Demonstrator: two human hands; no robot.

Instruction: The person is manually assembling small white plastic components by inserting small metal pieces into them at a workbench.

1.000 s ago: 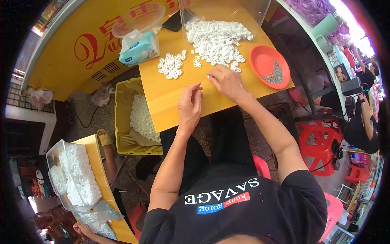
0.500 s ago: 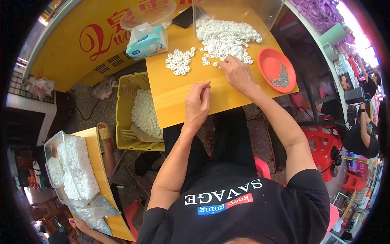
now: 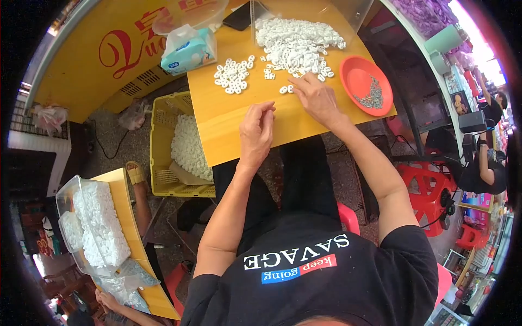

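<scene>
White plastic pieces [image 3: 296,43] lie heaped at the far side of our yellow wooden tabletop [image 3: 228,122], with a smaller cluster of them [image 3: 232,75] set apart to the left. From the head view, our right hand [image 3: 317,98] reaches to the near edge of the big heap, its fingertips pinched on a small white piece [image 3: 292,87] that rests on the tabletop. Our left hand [image 3: 256,130] sits nearer to us on bare wood, fingers drawn together at the tips; we cannot tell whether anything is held between them. Just right of the right hand stands a red dish [image 3: 365,84] with small metal parts in it. A tissue pack [image 3: 187,50] lies at the far left corner, and a yellow crate [image 3: 163,146] of white pieces stands on the floor beside the tabletop.
</scene>
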